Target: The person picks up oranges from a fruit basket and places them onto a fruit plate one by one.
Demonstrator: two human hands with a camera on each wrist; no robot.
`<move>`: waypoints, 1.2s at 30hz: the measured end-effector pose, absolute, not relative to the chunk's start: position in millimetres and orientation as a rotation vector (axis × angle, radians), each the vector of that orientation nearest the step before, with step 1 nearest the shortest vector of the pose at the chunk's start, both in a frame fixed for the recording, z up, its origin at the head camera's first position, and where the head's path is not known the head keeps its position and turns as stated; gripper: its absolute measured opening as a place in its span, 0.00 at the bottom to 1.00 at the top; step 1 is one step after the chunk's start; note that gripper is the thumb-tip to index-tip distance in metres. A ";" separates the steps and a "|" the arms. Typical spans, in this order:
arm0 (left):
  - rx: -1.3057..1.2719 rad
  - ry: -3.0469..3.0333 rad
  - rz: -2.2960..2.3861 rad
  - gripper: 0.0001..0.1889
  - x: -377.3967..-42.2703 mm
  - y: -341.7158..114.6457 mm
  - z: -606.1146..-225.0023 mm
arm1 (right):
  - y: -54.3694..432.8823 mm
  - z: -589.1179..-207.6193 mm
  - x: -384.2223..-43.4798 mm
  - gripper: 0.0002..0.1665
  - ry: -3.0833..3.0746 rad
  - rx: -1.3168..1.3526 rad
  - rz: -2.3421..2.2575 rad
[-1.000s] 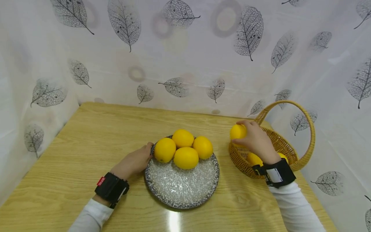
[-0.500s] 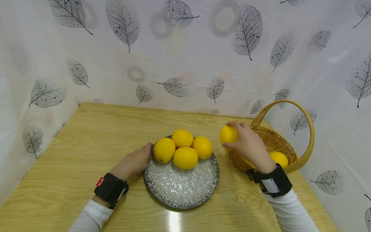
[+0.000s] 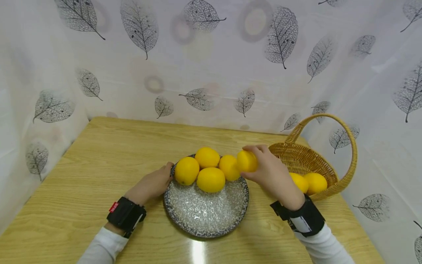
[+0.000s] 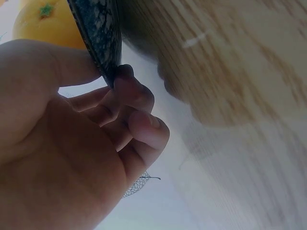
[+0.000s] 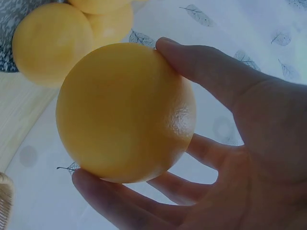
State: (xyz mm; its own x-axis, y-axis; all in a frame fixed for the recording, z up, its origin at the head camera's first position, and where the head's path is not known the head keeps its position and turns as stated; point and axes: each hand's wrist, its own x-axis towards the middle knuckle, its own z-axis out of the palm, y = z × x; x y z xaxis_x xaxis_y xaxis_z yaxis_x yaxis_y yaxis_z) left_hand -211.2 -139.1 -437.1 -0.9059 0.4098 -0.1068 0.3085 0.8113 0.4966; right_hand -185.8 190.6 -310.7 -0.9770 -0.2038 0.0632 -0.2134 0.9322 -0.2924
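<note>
The right grip (image 3: pixel 270 174), thumb and fingers curled round one yellow fruit (image 3: pixel 246 161), has carried it from the basket (image 3: pixel 298 156) to near the four others (image 3: pixel 211 180) on the plate (image 3: pixel 206 216), which the left grip (image 3: pixel 156 184) pinches, so this carry looks nearly done.

Table (image 3: pixel 128 146): I see yellowish wood grain, widest toward 8 o'clock.
Glare (image 3: pixel 198 252): white streak at 6 o'clock on my head view.
Sheet (image 3: pixel 217 60): pale, hanging from 9 over 12 to 4.
Leaf print (image 3: pixel 281 36): large, dark-veined, around 1 o'clock.
</note>
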 end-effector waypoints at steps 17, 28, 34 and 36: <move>0.539 2.775 0.704 0.22 -212.9 -142.7 -439.0 | 143.6 -321.9 -155.6 0.45 -2.995 0.503 0.452; 0.551 2.770 0.723 0.20 -210.7 -140.4 -435.7 | 115.9 -331.8 -147.6 0.44 -2.978 0.593 0.459; 0.578 2.780 0.728 0.19 -211.5 -140.6 -436.4 | 103.8 -337.1 -145.3 0.44 -2.957 0.644 0.497; 0.577 2.780 0.732 0.19 -211.5 -140.9 -437.1 | 100.1 -339.5 -144.4 0.44 -2.941 0.677 0.509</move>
State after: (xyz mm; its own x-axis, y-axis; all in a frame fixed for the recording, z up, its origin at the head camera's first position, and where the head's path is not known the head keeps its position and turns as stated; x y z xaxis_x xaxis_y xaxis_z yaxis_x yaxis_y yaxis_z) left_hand -211.5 -140.9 -437.1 -0.9013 0.4213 -0.1004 0.3173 0.8001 0.5091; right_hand -144.4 100.1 -339.5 -0.8991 -0.4109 0.1511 -0.4377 0.8472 -0.3011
